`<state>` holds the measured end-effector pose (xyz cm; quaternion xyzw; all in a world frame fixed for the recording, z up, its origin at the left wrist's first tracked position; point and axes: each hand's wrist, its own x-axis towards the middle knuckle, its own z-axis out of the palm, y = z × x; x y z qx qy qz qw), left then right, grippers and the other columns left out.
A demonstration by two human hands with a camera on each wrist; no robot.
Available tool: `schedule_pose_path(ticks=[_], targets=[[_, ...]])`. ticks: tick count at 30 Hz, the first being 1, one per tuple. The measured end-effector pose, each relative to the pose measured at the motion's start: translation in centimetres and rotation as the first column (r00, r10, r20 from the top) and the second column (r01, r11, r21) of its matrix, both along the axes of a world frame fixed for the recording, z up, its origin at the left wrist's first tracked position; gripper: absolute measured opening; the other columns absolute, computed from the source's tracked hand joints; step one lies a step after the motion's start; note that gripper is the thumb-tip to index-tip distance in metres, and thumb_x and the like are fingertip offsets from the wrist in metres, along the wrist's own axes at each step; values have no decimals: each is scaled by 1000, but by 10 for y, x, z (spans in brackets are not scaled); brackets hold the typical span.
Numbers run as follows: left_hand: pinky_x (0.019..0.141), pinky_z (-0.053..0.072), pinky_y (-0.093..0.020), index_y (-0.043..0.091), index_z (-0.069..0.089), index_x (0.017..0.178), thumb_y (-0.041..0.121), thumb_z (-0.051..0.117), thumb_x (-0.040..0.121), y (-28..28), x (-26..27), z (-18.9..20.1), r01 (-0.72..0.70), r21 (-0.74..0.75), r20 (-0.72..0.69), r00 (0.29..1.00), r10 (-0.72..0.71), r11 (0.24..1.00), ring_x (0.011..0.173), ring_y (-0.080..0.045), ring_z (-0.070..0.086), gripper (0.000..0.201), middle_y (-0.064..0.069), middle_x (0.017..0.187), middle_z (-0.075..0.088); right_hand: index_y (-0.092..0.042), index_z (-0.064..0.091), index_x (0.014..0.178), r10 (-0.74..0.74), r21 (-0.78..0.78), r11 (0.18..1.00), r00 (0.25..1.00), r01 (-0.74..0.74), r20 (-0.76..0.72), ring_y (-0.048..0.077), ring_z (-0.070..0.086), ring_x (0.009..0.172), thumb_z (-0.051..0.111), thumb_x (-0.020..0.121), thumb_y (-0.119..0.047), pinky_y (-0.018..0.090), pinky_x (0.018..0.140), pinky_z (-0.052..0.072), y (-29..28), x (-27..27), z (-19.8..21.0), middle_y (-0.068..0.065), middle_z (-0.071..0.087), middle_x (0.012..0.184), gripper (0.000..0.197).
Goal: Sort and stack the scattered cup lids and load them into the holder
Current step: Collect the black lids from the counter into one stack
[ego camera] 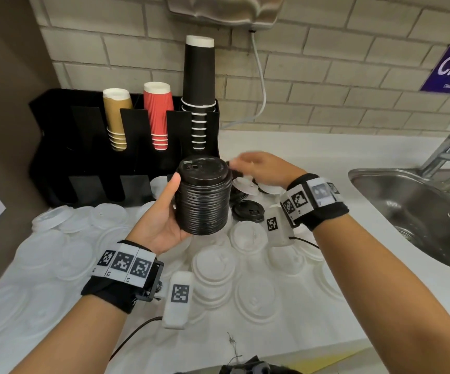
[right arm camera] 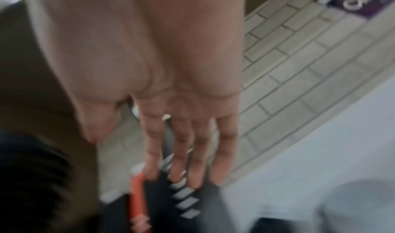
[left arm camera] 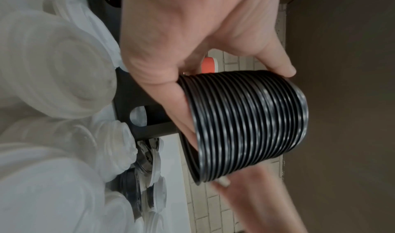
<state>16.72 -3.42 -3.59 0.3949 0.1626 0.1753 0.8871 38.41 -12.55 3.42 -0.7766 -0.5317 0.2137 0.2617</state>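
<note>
My left hand [ego camera: 164, 214] grips a tall stack of black lids [ego camera: 205, 195] above the counter, thumb up its left side; in the left wrist view the same stack [left arm camera: 250, 126] lies between thumb and fingers. My right hand [ego camera: 261, 168] hovers just right of the stack's top, fingers straight and empty, blurred in the right wrist view [right arm camera: 181, 143]. A single black lid [ego camera: 248, 211] lies on the counter to the right of the stack. White lids [ego camera: 213, 268] are scattered all over the counter. The black holder [ego camera: 56, 147] stands behind.
The holder carries stacks of tan cups [ego camera: 116, 117], red cups [ego camera: 159, 117] and black cups [ego camera: 199, 90]. A steel sink [ego camera: 421, 211] with a tap [ego camera: 445, 152] lies at the right. Brick wall [ego camera: 326, 76] behind, with a white cable [ego camera: 261, 85] hanging down it.
</note>
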Motion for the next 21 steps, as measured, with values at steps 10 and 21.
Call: schedule_pose_path(ticks=[10,21], targets=[[88,56,-44,16,52,137,58,54,81,5,-9,-1,-50,45,-25,998,51,998,121,-29,60,69,-12,133,61,-10,44,135,-20,-492,837,911,240,411,25,59,104,69,66,-68,31,82,42,34,44,-108,7,60,127,94],[88,56,-46,19,53,136,58,55,78,6,-6,1,-21,10,-26,999,21,1000,119,-30,61,70,-11,133,61,-22,48,126,-124,-384,918,991,99,-41,30,56,112,42,92,-51,40,88,45,2,22,-9,10,57,124,45]])
